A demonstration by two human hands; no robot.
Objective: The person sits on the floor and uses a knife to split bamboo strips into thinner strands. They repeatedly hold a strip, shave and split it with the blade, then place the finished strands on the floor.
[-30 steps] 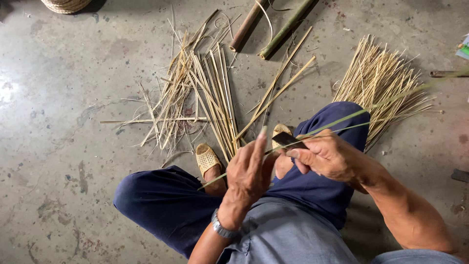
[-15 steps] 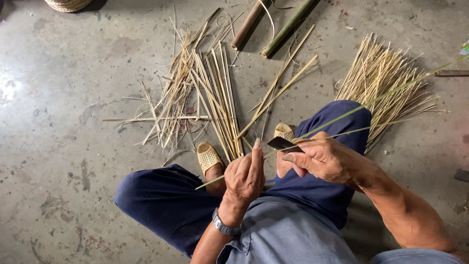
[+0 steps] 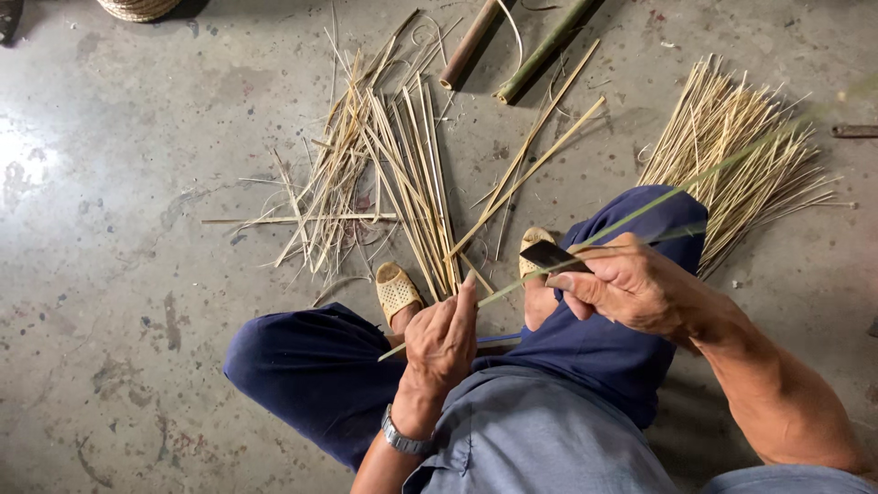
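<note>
A person sits on a grey concrete floor (image 3: 110, 274) with both knees bent, in dark blue trousers (image 3: 311, 366) and woven tan sandals (image 3: 398, 291). The left hand (image 3: 444, 338) is closed around a long thin green bamboo strip (image 3: 658, 203), with one finger pointing up along it. A metal watch (image 3: 402, 441) sits on that wrist. The right hand (image 3: 631, 288) is closed tight on a dark knife (image 3: 547, 254), and the blade touches the strip just beside the right foot. The strip starts near the left hand, runs between the two hands, then slants up and away to the far right, over the right knee. In front of the feet lies a messy pile of pale split bamboo strips (image 3: 384, 183), fanned out on the floor. To the right of the knee is another bundle of thin pale sticks (image 3: 741, 155), spread like a broom. Farther away, near the top, lie a brown bamboo pole (image 3: 468, 44) and a green bamboo pole (image 3: 544, 50), side by side and slanted. A woven basket (image 3: 137, 7) peeks in at the far left edge.
</note>
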